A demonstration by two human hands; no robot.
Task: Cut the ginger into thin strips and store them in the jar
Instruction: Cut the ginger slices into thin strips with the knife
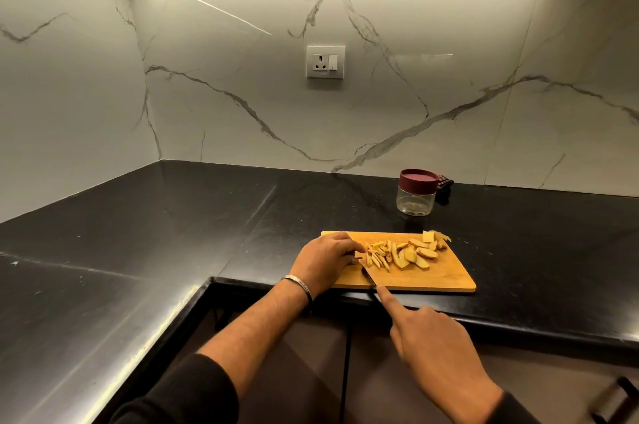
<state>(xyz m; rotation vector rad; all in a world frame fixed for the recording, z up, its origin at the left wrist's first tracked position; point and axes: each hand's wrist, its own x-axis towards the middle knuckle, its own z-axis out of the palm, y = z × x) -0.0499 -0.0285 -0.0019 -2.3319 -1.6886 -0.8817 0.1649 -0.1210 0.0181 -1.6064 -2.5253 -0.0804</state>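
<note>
A wooden cutting board point(446, 276) lies at the front edge of the black counter. On it are thin ginger strips point(377, 255) at the left and flat ginger slices point(420, 254) to their right. My left hand point(325, 259) rests on the board's left end, its curled fingertips holding down a piece of ginger point(359, 254). My right hand point(428, 344) grips a knife point(369, 278), index finger stretched along its spine; the blade lies on the board beside the left fingertips. A clear jar with a maroon lid point(416, 191) stands closed behind the board.
A dark object point(444, 190) lies just behind the jar. The black counter point(173, 223) runs in an L shape to the left. A wall socket point(325, 62) sits on the marble backsplash. Cabinet fronts are below the counter edge.
</note>
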